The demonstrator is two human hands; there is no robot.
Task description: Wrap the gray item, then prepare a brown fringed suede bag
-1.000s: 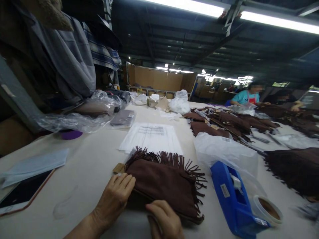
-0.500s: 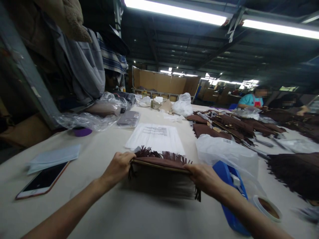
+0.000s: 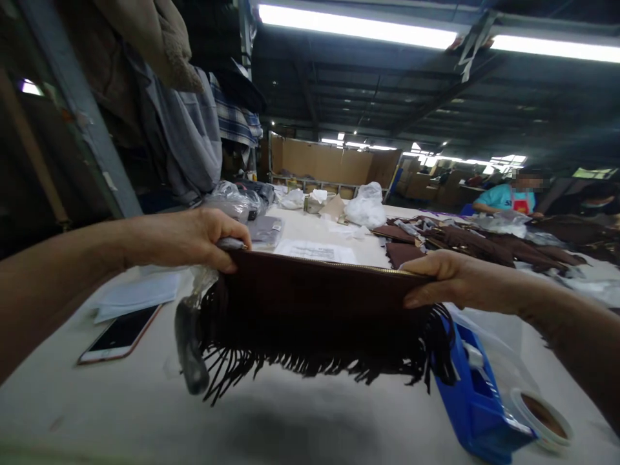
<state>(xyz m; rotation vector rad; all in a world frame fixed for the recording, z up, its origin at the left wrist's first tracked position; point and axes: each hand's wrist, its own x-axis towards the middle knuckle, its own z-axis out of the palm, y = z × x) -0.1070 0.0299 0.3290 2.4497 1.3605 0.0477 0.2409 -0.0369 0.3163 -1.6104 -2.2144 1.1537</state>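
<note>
A dark brown fringed pouch (image 3: 320, 310) with a gold zipper along its upper edge hangs above the table between my hands. My left hand (image 3: 203, 237) pinches its upper left corner, and my right hand (image 3: 445, 278) grips the upper right corner between thumb and fingers. The fringe dangles from the bottom and both sides. A grey plastic-wrapped piece (image 3: 191, 345) hangs at the left end, below my left hand. Behind the pouch lies a white printed sheet (image 3: 314, 250), partly hidden by it.
A blue tape dispenser (image 3: 484, 394) and a tape roll (image 3: 545, 416) stand at right. A phone (image 3: 121, 332) lies at left beside pale blue sheets (image 3: 138, 294). More brown fringed pieces (image 3: 484, 242) are piled at back right, near a person in a turquoise top (image 3: 501, 197).
Both hands have raised the pouch off the table and toward me. Its fringe, earlier pointing away along the far edge, now hangs down. The view has shifted slightly left.
</note>
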